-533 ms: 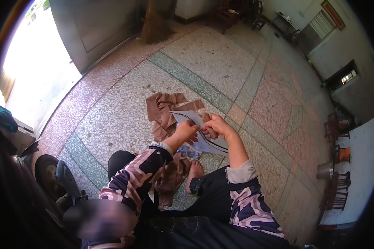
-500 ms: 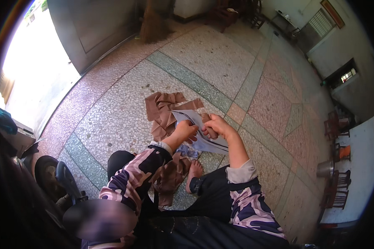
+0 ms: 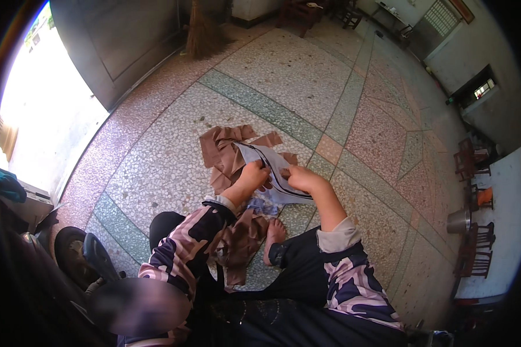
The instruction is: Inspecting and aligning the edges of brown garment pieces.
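My left hand (image 3: pixel 253 176) is closed on the edge of a pale grey piece of cloth (image 3: pixel 276 164) with a dark strip along it. My right hand (image 3: pixel 302 179) is closed against the same cloth a little to the right, its fingertips pressed on the fabric. What lies under the fingers of both hands is partly hidden. Several brown cloth pieces (image 3: pixel 219 146) lie crumpled and overlapping on the floor beyond and beside my left hand. More brown cloth (image 3: pixel 240 243) trails down by my bare foot (image 3: pixel 276 232). A small bluish crumpled cloth (image 3: pixel 261 206) lies below the hands.
Patterned stone floor (image 3: pixel 260 69) spreads around. A straw broom (image 3: pixel 202 37) leans by the dark door (image 3: pixel 121 46) at the far left. A wheel (image 3: pixel 74 254) stands at the lower left. At the right are wooden chairs (image 3: pixel 477 248) and a metal bucket (image 3: pixel 458 221).
My right hand has turned from a raised grip, with a brown strip beside it, to fingers pressed down on the pale cloth. The cloth is spread out more; my left hand has shifted slightly left.
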`<state>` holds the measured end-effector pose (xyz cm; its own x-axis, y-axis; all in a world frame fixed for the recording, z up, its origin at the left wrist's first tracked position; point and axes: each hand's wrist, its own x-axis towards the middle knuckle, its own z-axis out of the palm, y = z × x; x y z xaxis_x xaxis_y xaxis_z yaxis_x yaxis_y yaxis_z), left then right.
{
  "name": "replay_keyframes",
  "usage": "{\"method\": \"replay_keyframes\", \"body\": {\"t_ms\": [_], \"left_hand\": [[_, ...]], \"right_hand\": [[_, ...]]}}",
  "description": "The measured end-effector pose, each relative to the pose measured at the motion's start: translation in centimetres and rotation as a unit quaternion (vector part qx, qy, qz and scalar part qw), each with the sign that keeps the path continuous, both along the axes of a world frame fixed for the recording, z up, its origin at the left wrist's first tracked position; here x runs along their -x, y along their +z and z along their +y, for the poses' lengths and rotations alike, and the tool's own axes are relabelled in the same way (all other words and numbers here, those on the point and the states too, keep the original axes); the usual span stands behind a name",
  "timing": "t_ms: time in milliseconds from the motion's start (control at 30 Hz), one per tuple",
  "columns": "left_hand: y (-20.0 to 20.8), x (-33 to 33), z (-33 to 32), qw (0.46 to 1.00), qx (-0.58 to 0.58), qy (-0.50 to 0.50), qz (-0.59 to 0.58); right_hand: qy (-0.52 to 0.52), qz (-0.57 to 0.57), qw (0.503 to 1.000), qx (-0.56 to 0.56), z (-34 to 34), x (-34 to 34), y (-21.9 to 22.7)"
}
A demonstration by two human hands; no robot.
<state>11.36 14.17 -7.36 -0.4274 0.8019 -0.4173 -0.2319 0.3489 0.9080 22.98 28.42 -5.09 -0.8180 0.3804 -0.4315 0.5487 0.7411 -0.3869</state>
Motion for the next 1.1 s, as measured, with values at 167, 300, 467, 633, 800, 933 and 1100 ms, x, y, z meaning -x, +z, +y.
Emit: {"method": "replay_keyframes", "body": {"t_ms": [167,300,467,633,800,933,1100], "left_hand": [[-0.6,0.9,-1.1,0.999,0.003,0.009,0.047],[0.6,0.2,-0.7,0.989,0.019,0.001,0.145],[-0.5,0.6,-1.1,0.954,0.004,0.014,0.299],[1.4,0.2,-1.5,0.977,-0.018,-0.007,0.214],[0.4,0.6,-1.6,0.97,-0.003,-0.004,0.243],[0.8,0.1,-1.5,0.986,-0.048,-0.007,0.159],[0.0,0.4,-1.8,0.984,-0.055,0.003,0.167]], "right_hand": [[-0.074,0.012,0.969,0.235,-1.6,0.8,5.2],[-0.055,-0.029,0.92,0.387,-2.9,0.5,4.4],[-0.029,-0.13,0.942,0.307,-4.4,1.7,4.7],[-0.168,-0.091,0.974,0.119,-3.5,1.9,4.3],[-0.2,-0.036,0.976,-0.08,-1.5,1.6,5.5],[-0.253,0.106,0.945,0.179,-1.8,0.9,5.4],[-0.028,-0.043,0.959,0.278,-2.2,1.1,3.1]]}}
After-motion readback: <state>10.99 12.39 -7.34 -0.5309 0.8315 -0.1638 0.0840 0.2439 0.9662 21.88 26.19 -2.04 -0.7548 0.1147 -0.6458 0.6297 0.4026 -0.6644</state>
